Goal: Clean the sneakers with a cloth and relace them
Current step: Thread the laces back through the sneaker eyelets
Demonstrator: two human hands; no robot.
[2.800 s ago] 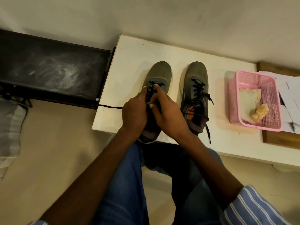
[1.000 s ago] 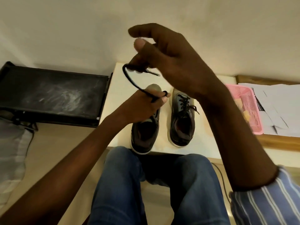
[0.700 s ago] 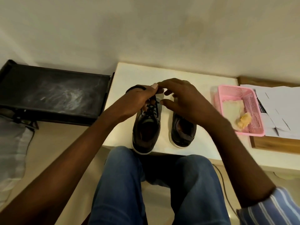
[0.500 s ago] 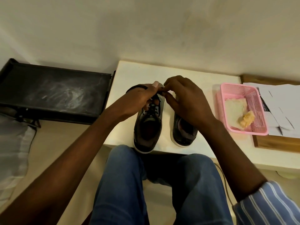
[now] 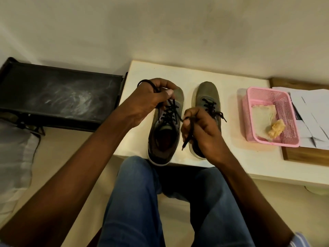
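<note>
On the desk (image 5: 222,163), the left shoe (image 5: 164,129) is being relaced, a lace end pinched in each of the hands, left (image 5: 151,98) and right (image 5: 201,129); both ends are best drawn evenly.

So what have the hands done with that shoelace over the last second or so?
The right hand, which had been lifted high with one lace end, has come down beside the left sneaker and now grips that end. The left hand went on holding the other end of the black lace over the toe. The right sneaker, pink basket and cloth stayed put.
</note>
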